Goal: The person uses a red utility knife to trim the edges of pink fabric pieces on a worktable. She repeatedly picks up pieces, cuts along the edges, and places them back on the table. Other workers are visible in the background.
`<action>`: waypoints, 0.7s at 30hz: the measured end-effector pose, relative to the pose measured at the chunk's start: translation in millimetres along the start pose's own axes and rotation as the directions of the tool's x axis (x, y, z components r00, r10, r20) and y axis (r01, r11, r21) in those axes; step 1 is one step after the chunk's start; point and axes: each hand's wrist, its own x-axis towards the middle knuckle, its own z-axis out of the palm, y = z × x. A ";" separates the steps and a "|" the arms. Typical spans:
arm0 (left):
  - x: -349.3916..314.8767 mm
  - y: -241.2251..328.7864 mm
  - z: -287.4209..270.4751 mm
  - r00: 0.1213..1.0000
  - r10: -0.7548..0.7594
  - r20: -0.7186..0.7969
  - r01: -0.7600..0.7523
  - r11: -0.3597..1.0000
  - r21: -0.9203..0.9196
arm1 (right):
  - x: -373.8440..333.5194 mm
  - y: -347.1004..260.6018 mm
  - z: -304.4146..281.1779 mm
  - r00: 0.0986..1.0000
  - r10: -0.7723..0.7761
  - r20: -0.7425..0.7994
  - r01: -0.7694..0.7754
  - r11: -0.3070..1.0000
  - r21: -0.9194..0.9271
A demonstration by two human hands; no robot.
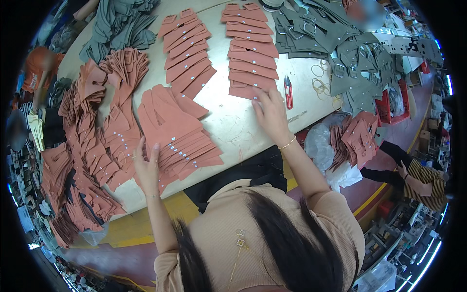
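Observation:
In front of me lies a thick fanned stack of salmon-pink cut fabric pieces (170, 117), each with a small white sticker. My left hand (146, 168) rests at the stack's left edge, thumb and fingers apart. My right hand (271, 114) reaches over the table with its fingers stretched out, the tips touching the nearest piece of a right-hand row of overlapping pink pieces (253, 63). A second overlapping row of pink pieces (187, 51) runs beside it on the left. Red-handled thread snips (288, 92) lie right of my right hand.
More pink pieces (80, 131) cover the table's left side. Grey-green pieces (121, 24) are heaped at the far left, and others with buckles (311, 29) at the far right. Rubber bands (321, 80), a red basket (399, 104) and a plastic bag (318, 141) are at right. Other people work around.

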 end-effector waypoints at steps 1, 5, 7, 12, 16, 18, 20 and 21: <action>-0.7 0.3 1.9 1.000 0.022 -0.022 -0.023 0.999 -0.024 | 1.8 3.5 1.7 0.998 0.058 0.011 -0.057 0.997 -0.051; -1.9 -1.4 2.2 1.000 0.021 -0.018 -0.018 0.986 0.163 | 10.4 22.4 7.1 0.995 0.102 -0.017 -0.104 0.966 -0.236; -2.6 -2.0 1.7 0.999 0.039 -0.033 -0.031 0.979 0.204 | 14.8 31.0 8.8 0.997 0.063 -0.037 -0.071 0.949 -0.308; 0.2 4.4 -2.8 0.985 0.144 -0.090 -0.121 0.969 0.217 | 30.9 39.8 5.1 0.997 -0.036 -0.065 0.017 0.962 -0.271; 5.6 10.7 -5.6 0.992 0.113 -0.054 -0.097 0.965 0.244 | 48.2 29.3 -18.4 0.995 -0.069 -0.070 0.053 0.977 -0.205; 7.0 11.5 -3.8 0.991 0.127 -0.034 -0.115 0.963 0.242 | 54.1 16.5 -36.9 0.999 -0.030 -0.042 0.024 0.989 -0.145; 6.9 11.0 -1.6 0.989 0.142 -0.031 -0.130 0.960 0.247 | 55.5 -0.3 -59.5 1.000 0.016 -0.011 -0.016 1.000 -0.026; 6.3 10.5 -0.4 0.988 0.148 -0.039 -0.134 0.958 0.253 | 57.7 -8.7 -69.8 0.992 0.101 0.073 -0.103 0.994 0.019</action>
